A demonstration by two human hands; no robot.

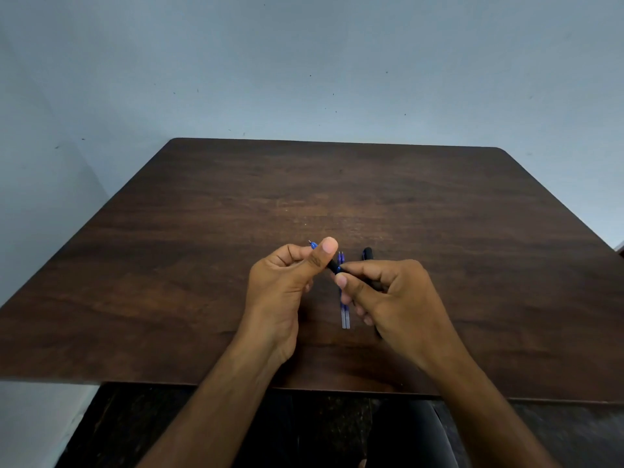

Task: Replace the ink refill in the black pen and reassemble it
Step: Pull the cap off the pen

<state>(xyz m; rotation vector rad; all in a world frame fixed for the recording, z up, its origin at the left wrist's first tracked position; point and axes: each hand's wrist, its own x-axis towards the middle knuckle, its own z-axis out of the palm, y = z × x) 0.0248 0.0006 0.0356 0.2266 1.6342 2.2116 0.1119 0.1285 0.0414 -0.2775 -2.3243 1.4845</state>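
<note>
Both hands grip the black pen (334, 265) above the table (202, 265): left hand (287, 282) at its blue tip, right hand (388, 292) on the barrel; 2 refills (345, 319) lie below.

A single wide-angle view, worn on the person's head, looks forward and steeply down over both forearms onto a dark wooden table (439, 231). The left hand (283, 282) and the right hand (391, 295) meet just below the middle of the picture, close beneath the camera, with the forearms running in from the bottom edge. Beyond the hands the table stretches away to a pale grey wall (304, 62), which fills the upper part of the picture. Nearer than the hands, under the table's front edge, dark floor shows. Straight lines bow toward the picture's edges
</note>
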